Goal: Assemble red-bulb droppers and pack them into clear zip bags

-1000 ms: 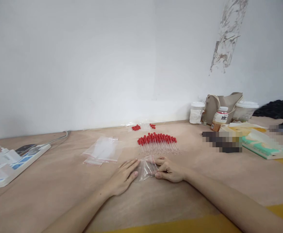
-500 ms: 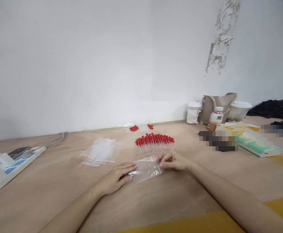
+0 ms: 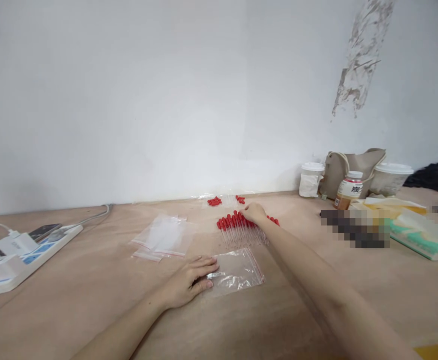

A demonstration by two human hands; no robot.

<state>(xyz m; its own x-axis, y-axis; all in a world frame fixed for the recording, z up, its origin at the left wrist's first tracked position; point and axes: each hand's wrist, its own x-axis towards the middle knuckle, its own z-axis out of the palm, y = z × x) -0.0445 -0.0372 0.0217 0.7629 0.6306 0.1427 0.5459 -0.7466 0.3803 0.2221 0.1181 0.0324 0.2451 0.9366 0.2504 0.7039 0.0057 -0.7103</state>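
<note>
A clear zip bag (image 3: 237,272) lies flat on the table with its red-lined mouth toward the right. My left hand (image 3: 188,282) rests on the bag's left end, fingers stretched out and thumb apart. Behind the bag is a fanned row of droppers (image 3: 234,227), with red bulbs at the back and thin clear stems pointing forward. My right hand (image 3: 254,213) reaches over this row, its bent fingers closed at a red bulb near the middle; the hand and forearm hide part of the row.
Left of the row lies a stack of flat zip bags (image 3: 162,235). Bags with red pieces (image 3: 214,201) lie by the wall. A power strip (image 3: 34,260) is at left; a lidded cup (image 3: 311,180), a bottle (image 3: 349,190) and a tissue pack (image 3: 421,237) stand or lie at right.
My right hand has left the bag's mouth and moved back to the red bulbs. My left hand stays on the bag. The view has shifted slightly.
</note>
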